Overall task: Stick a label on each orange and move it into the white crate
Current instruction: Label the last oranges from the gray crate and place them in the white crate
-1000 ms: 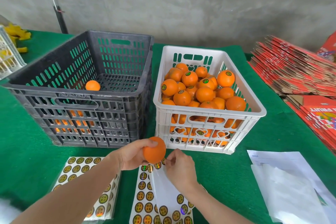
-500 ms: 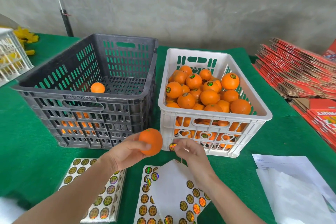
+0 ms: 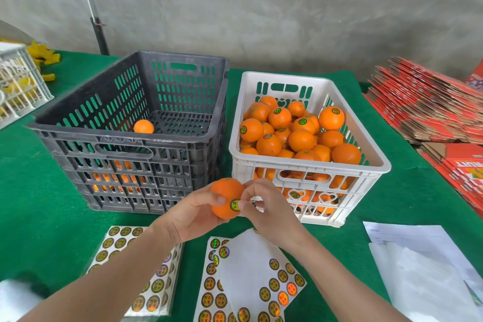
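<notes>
the right hand [image 3: 264, 206] is narrowed to a pinch, fingertips pressing the small round yellow-and-black label [image 3: 235, 204] onto the skin of the smooth round orange [image 3: 224, 197]. half a second ago that label hung from its fingertips, apart from the fruit. the left hand [image 3: 193, 214] cups the orange from the left, just in front of the white slotted plastic crate [image 3: 285, 78] on the green desk [image 3: 39, 204]. labelling looks all but done, so the drop into that well-filled crate should come next.
</notes>
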`<state>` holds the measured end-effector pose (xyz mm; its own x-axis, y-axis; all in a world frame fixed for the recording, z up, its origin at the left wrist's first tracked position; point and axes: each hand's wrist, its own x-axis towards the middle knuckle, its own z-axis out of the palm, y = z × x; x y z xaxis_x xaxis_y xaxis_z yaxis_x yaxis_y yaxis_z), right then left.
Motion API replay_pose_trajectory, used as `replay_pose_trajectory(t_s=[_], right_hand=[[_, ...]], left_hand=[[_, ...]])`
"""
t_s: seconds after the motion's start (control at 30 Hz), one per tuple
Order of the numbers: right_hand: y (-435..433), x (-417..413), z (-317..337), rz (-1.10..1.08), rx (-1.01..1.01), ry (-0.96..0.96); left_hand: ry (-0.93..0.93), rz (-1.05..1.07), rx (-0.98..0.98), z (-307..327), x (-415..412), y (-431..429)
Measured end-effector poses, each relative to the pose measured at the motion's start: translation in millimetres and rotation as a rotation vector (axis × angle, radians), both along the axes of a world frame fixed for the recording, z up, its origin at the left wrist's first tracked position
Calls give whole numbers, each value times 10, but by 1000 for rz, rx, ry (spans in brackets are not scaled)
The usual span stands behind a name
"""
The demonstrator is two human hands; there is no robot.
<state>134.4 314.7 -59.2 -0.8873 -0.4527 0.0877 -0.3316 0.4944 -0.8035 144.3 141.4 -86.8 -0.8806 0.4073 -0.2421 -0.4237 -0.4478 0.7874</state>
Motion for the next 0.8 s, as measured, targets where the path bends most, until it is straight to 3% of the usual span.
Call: replay_pose_trajectory(t_s=[0.23,0.37,0.47,0.6,0.7,0.8], right_hand=[[-18,76,-34,-77,-29,107],[-1,76,8,-132,-181,-42],[64,93,39,-47,-233,-105],[100,157,74,104,-206,76],[90,52,190,-22,-234,215],[171,-283,365,-170,-259,362]], left_hand=[[-18,4,23,73,45,85],[-6,-7,6,132,88,79],[78,-56,-128,239,127,54],[212,23,-429,483,113,102],[382,84,-569,713,26,234],[466,295,-605,860,-288,362]])
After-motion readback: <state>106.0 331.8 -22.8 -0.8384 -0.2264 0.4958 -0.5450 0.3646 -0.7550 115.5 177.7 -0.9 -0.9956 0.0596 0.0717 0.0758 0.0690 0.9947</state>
